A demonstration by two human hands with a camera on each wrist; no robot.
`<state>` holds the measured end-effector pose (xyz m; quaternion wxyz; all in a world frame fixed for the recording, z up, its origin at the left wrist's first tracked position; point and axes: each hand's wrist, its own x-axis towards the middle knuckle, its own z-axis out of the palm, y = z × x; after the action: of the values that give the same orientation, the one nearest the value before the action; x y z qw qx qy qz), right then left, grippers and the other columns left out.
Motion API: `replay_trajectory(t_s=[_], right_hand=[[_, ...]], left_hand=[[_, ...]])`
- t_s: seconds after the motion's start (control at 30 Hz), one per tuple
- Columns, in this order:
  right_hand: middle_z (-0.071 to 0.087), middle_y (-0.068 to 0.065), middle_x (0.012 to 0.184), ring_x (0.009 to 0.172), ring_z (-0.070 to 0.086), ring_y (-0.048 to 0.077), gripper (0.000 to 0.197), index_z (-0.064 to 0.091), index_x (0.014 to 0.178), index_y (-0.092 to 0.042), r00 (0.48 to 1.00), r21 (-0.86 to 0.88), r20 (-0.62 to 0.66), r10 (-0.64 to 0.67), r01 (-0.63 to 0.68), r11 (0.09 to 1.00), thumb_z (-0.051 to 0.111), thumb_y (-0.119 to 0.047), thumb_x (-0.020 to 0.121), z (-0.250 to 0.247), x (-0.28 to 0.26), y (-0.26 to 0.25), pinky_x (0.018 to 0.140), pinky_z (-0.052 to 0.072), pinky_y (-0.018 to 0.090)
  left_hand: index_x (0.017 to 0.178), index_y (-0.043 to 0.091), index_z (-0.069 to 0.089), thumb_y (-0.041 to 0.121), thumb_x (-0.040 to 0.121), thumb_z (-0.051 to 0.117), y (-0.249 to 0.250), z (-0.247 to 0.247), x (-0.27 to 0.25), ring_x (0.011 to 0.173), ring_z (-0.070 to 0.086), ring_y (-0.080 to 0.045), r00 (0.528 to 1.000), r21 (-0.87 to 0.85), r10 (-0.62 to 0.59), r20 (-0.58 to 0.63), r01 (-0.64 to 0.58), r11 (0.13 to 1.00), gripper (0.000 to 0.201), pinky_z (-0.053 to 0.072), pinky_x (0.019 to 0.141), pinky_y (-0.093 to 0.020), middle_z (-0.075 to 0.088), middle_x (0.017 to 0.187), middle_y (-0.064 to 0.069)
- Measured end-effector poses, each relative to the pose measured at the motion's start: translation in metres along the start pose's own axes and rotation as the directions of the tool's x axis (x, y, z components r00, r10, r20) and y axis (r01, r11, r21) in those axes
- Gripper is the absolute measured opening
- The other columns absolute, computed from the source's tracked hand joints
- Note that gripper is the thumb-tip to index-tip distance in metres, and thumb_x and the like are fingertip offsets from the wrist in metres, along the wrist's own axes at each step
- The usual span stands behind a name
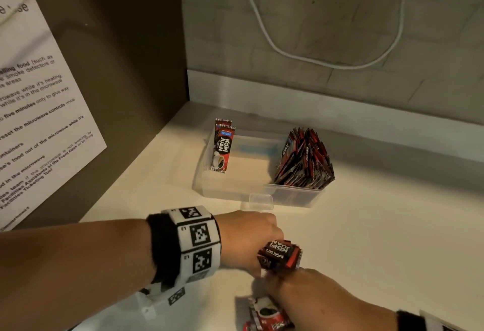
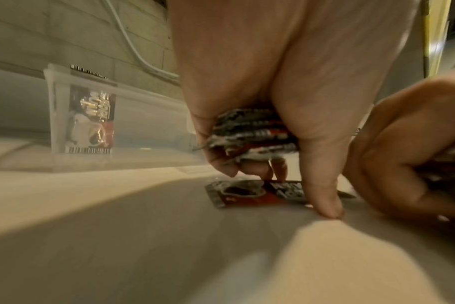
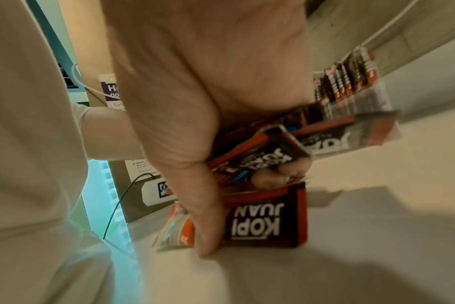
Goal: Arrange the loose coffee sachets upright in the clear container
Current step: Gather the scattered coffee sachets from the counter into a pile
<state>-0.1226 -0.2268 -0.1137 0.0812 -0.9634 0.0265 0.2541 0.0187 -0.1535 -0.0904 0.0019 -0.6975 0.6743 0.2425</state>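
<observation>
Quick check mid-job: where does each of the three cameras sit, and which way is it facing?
Head: looks down on the white counter, clear plastic container, both forearms.
Left wrist: low, along the left hand gripping a bundle of red-black coffee sachets, toward the container.
Right wrist: along the right hand holding more sachets, toward the container's packed end.
Shared: container in all three.

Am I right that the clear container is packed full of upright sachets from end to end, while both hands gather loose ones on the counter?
Not packed full. The head view shows the clear container holding sachets only at its ends: a couple at left, a bundle at right, the middle bare. The left hand and right hand do gather loose ones on the counter.
</observation>
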Motion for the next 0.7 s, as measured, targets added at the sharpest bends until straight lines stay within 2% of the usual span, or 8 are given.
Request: replay_trajectory(t_s=[0.1, 0.23, 0.3, 0.37, 0.47, 0.53, 0.6, 0.7], right_hand=[[0.056, 0.006, 0.127, 0.119, 0.055, 0.022, 0.033, 0.040, 0.129, -0.032, 0.998, 0.132, -0.022, -0.065, 0.067, 0.989, 0.046, -0.040, 0.097, -0.005, -0.016, 0.009, 0.102, 0.042, 0.039], [0.062, -0.013, 0.111, 0.104, 0.059, 0.001, 0.041, 0.046, 0.122, -0.042, 0.989, 0.339, -0.135, -0.068, 0.110, 0.934, 0.053, -0.055, 0.084, -0.031, -0.037, 0.020, 0.093, 0.045, 0.022], [0.063, -0.020, 0.095, 0.089, 0.058, -0.007, 0.019, 0.055, 0.098, -0.036, 0.974, 0.418, -0.223, -0.032, 0.125, 0.900, 0.063, -0.044, 0.083, -0.050, -0.045, 0.024, 0.078, 0.044, 0.012], [0.060, -0.021, 0.078, 0.074, 0.055, -0.005, 0.018, 0.055, 0.089, -0.030, 0.953, 0.560, -0.303, 0.014, 0.166, 0.812, 0.071, -0.029, 0.083, -0.068, -0.051, 0.024, 0.065, 0.040, 0.011], [0.057, -0.013, 0.071, 0.062, 0.049, 0.006, 0.033, 0.056, 0.093, -0.023, 0.882, 0.745, -0.445, 0.156, 0.268, 0.611, 0.080, -0.030, 0.072, -0.085, -0.054, 0.016, 0.058, 0.040, 0.013], [0.062, 0.002, 0.088, 0.075, 0.058, 0.018, 0.052, 0.053, 0.103, -0.019, 0.841, 0.781, -0.490, 0.229, 0.307, 0.544, 0.086, -0.032, 0.065, -0.090, -0.047, 0.013, 0.071, 0.050, 0.025], [0.060, 0.007, 0.090, 0.070, 0.061, 0.004, 0.055, 0.047, 0.109, -0.021, 0.831, 0.805, -0.493, 0.258, 0.324, 0.496, 0.083, -0.014, 0.068, -0.093, -0.034, 0.005, 0.062, 0.050, 0.022], [0.052, -0.006, 0.078, 0.059, 0.057, -0.008, 0.061, 0.039, 0.111, -0.019, 0.848, 0.831, -0.473, 0.238, 0.340, 0.441, 0.069, 0.012, 0.070, -0.097, -0.009, -0.014, 0.051, 0.043, 0.010]], left_hand=[[0.122, 0.016, 0.055, 0.028, 0.081, 0.075, -0.003, 0.002, 0.001, 0.104, 0.053, -0.020, 0.999, 0.025, -0.038, 0.005, 0.038, 0.999, 0.048, 0.044, 0.087, -0.032, 0.057, 0.115, -0.004], [0.106, 0.014, 0.059, 0.023, 0.088, 0.065, -0.004, 0.008, -0.004, 0.095, 0.056, -0.025, 0.999, 0.008, -0.040, 0.026, 0.040, 0.999, 0.021, 0.047, 0.081, -0.036, 0.060, 0.104, -0.008], [0.103, 0.018, 0.061, 0.018, 0.088, 0.062, -0.007, 0.010, -0.010, 0.092, 0.057, -0.022, 0.998, -0.106, -0.043, -0.048, 0.037, 0.994, 0.015, 0.047, 0.076, -0.032, 0.062, 0.100, -0.003], [0.107, 0.027, 0.062, 0.023, 0.086, 0.064, -0.013, 0.010, -0.019, 0.092, 0.062, -0.016, 0.980, -0.351, -0.120, -0.156, 0.059, 0.935, 0.021, 0.049, 0.077, -0.026, 0.067, 0.099, 0.008], [0.106, 0.024, 0.062, 0.038, 0.080, 0.064, -0.017, 0.001, -0.029, 0.085, 0.067, -0.017, 0.887, -0.722, -0.319, -0.335, -0.024, 0.691, 0.029, 0.054, 0.082, -0.042, 0.071, 0.094, -0.001], [0.101, 0.026, 0.061, 0.026, 0.088, 0.067, -0.015, -0.007, -0.033, 0.076, 0.063, -0.008, 0.812, -0.876, -0.456, -0.364, -0.133, 0.463, 0.014, 0.051, 0.078, -0.037, 0.069, 0.081, 0.005], [0.099, 0.029, 0.057, 0.036, 0.084, 0.067, -0.008, -0.016, -0.039, 0.079, 0.062, -0.006, 0.803, -0.935, -0.500, -0.324, -0.192, 0.298, 0.020, 0.048, 0.080, -0.034, 0.067, 0.074, 0.012], [0.121, 0.024, 0.054, 0.058, 0.057, 0.079, -0.004, -0.017, -0.041, 0.114, 0.061, -0.026, 0.856, -0.942, -0.394, -0.335, -0.316, 0.115, 0.077, 0.046, 0.097, -0.046, 0.070, 0.109, -0.004]])
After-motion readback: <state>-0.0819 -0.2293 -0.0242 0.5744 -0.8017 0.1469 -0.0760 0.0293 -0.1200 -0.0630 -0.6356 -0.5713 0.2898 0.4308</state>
